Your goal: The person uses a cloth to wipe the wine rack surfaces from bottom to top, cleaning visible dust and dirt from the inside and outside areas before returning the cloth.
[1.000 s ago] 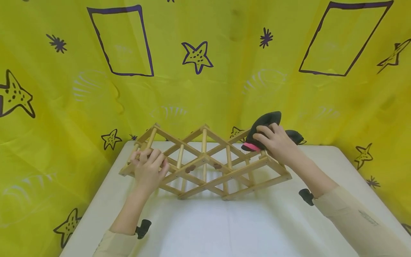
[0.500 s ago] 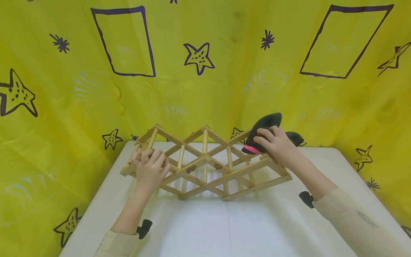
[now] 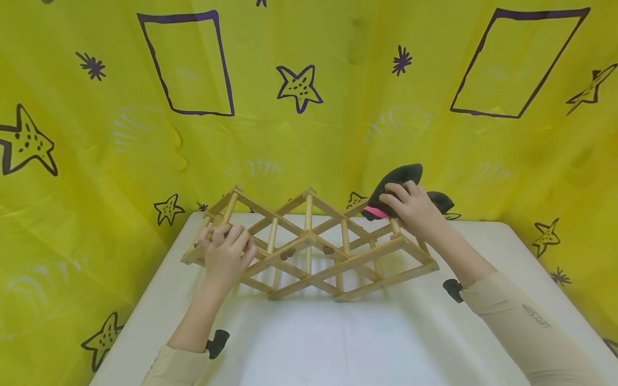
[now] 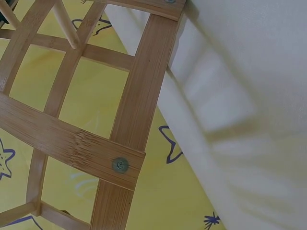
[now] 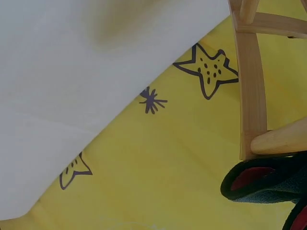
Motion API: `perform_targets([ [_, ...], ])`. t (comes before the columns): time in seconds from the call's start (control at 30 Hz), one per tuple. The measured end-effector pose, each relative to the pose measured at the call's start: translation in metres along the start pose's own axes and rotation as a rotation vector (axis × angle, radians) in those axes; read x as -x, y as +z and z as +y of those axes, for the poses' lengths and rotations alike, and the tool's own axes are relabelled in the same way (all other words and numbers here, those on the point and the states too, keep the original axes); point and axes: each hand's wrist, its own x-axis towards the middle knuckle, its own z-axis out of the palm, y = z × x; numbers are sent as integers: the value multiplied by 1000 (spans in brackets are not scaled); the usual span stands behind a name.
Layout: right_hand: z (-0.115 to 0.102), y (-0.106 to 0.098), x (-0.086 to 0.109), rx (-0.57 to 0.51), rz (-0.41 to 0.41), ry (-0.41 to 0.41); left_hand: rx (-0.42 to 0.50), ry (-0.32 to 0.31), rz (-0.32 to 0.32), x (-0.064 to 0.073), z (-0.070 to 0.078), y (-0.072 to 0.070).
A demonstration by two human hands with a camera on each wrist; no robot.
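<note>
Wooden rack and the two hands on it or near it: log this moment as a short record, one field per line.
Rack: wooden rack, opened into a criss-cross lattice with round rods, standing on the table
Left hand: left hand holds the rack's left end, fingers curled
Right hand: right hand grips the dark fabric item
Held item: dark fabric item with a pink strip, at the rack's right end; whether it touches the rack is unclear
Surface: white table
Backdrop: yellow sheet printed with stars
</note>
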Motion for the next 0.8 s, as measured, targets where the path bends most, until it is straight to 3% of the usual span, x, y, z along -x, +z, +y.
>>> perform_targets([
  [0.13,-1,-1,2,-13,-1,-11,-10,0,4,0,1,0],
  [0.33,-5,-9,9,-71,33,-106,-20,-9,5,-1,2,0],
  [0.43,-5,-14,10,-51,62,-128,-20,-13,4,-1,2,0],
  [0.8,2,-42,13,68,129,-36,-20,-14,10,0,1,2],
])
